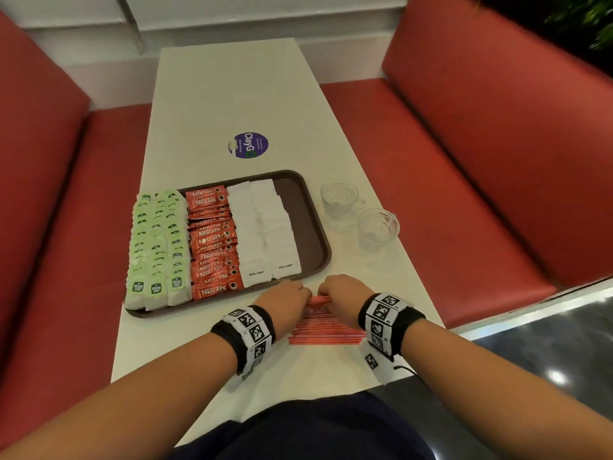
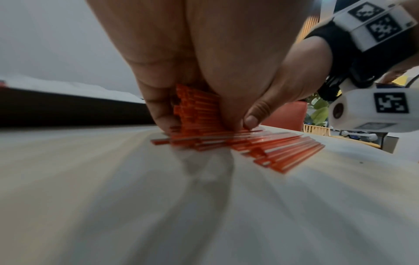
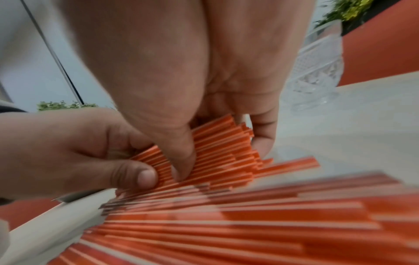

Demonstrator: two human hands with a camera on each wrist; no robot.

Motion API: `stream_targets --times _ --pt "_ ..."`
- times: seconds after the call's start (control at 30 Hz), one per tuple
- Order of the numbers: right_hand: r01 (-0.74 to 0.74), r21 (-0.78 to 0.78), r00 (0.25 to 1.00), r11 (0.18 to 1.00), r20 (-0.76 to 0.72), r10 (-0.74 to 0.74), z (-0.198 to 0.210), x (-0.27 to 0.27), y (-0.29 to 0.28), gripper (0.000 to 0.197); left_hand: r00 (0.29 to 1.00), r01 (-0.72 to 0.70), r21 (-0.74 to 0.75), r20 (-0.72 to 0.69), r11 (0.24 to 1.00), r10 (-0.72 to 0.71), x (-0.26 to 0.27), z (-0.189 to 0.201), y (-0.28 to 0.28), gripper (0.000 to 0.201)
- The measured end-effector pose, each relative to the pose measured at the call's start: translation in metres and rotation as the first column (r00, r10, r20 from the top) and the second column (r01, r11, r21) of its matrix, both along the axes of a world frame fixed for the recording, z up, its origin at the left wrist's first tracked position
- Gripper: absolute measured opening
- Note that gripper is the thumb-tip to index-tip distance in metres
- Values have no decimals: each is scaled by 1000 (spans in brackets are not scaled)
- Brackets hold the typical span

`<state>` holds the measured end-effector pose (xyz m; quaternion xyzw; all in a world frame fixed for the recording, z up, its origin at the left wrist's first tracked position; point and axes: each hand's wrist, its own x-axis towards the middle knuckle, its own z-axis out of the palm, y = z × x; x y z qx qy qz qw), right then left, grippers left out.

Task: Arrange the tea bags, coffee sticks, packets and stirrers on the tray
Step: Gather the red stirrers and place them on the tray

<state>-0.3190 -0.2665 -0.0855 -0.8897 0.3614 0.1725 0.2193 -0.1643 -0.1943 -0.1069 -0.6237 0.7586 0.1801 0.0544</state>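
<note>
A narrow pale table [image 1: 232,94] runs away between two red benches [image 1: 481,161], and the work sits at its near end. Closest in, a fan of red stirrers [image 1: 326,328] lies flat on the tabletop, and both hands are on its far edge: the left hand [image 1: 284,295] and the right hand [image 1: 341,292] curl thumb and fingers around a bunch of them, lifting one end, though how many each holds is hard to judge through the blur. This looks like the last step, gathering the stirrers. Just beyond, the brown tray [image 1: 318,234] already holds green tea bags [image 1: 156,247] at the left, red coffee sticks [image 1: 214,244] in the middle and white sugar packets [image 1: 265,227] beside them, leaving a bare strip along its right side. The next move calls for squaring the bunch and carrying it over the near rim into that strip. Two glass cups [image 1: 358,210] stand just right of the tray, so room there is tight.
</note>
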Motion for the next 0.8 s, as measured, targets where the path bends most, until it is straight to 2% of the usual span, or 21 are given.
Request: stream_targets --times 0.3,0.47,0.67,0.8 --pt "-151 -73 987 986 -71 145 -5 22 4 13 999 -50 66 3 997 50 13 -5 9 31" --pt "-179 -101 983 979 -52 174 9 22 2 14 997 -69 22 -23 997 69 12 11 7 24" --pt "-165 -72 983 984 69 170 32 23 -11 8 988 -115 15 -99 993 116 22 44 3 26" --pt "-111 0 956 994 272 107 53 24 -24 12 984 -138 -12 -114 990 135 36 67 -2 28"
